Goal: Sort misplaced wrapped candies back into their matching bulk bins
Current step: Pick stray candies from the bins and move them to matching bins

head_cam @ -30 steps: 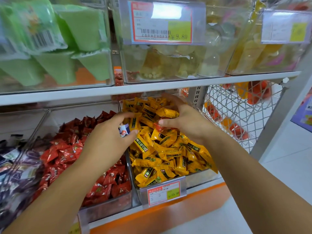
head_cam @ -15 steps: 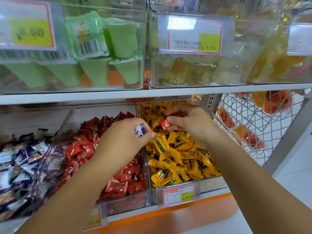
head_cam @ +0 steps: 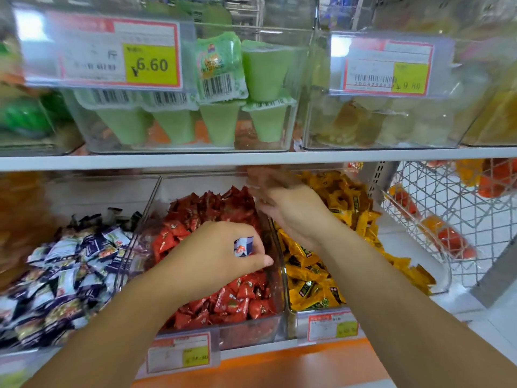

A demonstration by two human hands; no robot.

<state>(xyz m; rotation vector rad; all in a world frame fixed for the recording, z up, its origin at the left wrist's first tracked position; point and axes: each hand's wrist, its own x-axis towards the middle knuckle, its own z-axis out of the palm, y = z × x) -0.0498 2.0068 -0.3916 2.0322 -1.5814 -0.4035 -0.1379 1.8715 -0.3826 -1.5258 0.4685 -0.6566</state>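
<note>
Head view: left hand [head_cam: 221,257] pinches blue-white candy [head_cam: 244,245] over red-candy bin [head_cam: 249,331]; right hand [head_cam: 293,217] blurred near bin's back, grip can't tell.

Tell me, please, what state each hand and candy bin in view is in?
left hand: grips a blue-and-white candy above the red candy bin.
right hand: hovers beyond the left hand; fingers blurred, grip unclear.
red candy bin: open-topped, full.
yellow candy bin: open-topped, heaped.
blue-and-white candy bin: open-topped, full.
</note>
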